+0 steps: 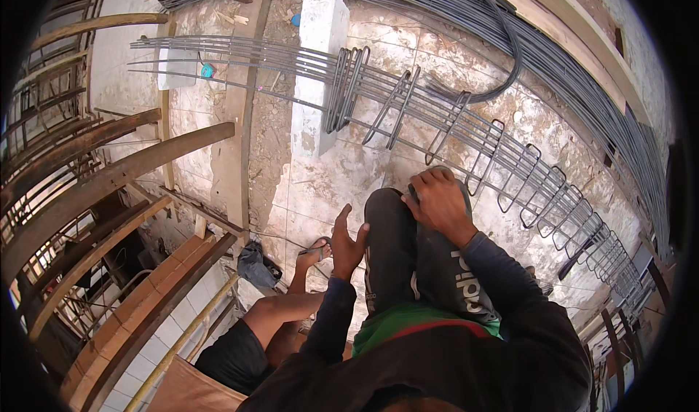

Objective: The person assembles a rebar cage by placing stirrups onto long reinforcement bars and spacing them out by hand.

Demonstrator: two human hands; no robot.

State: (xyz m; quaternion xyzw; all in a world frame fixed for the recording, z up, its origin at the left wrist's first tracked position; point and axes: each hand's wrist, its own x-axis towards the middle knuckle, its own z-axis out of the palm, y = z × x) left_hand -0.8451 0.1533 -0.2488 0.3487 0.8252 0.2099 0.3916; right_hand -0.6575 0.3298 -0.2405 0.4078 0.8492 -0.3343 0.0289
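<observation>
**Bare left hand (349,244) and bare right hand (440,205): both empty**

The left hand is wide open beside the dark cloth trousers (389,248); the right hand curves loosely on them, at the knee. At twelve o'clock from the right hand lies the long grey steel cage with looped rings (451,124), passing over a white oblong block (309,130).

The rebar cage (455,126) is dull steel grey, its bunched stirrups (352,82) the same. The oblong block (324,22) is chalky white; the floor (291,186) is mottled off-white and brown. Charcoal trousers (389,259) (white lettering down one leg) meet a green shirt hem (389,326) with a red band (437,329). The sleeves (502,266) are dark navy, the timber beams (116,170) brown.
</observation>
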